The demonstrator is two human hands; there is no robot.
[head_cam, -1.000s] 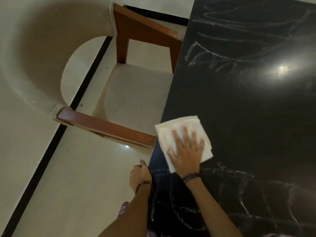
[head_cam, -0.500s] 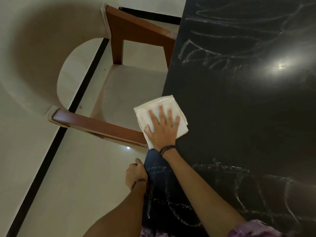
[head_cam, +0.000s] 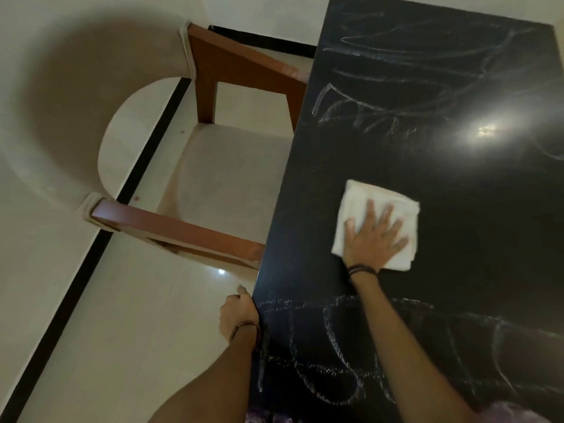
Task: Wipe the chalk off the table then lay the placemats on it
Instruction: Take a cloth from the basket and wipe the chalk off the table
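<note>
Chalk-marked black table (head_cam: 457, 184) is standing beside a chair (head_cam: 213, 178); the folded white cloth (head_cam: 363, 203) is lying mid-table under the right hand (head_cam: 374, 239), fingers spread flat, while the left hand (head_cam: 238, 312), fingers curled, is gripping the table's edge.

A glossy black rectangular table (head_cam: 457, 184) – streaked with white chalk scribbles (head_cam: 345, 346) – bears a folded white cloth (head_cam: 360, 199).

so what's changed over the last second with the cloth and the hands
The right hand, flat on the white cloth, swept it to the table's left edge, then back inward. The left hand stayed at the table edge; chalk marks near and far remain.
</note>
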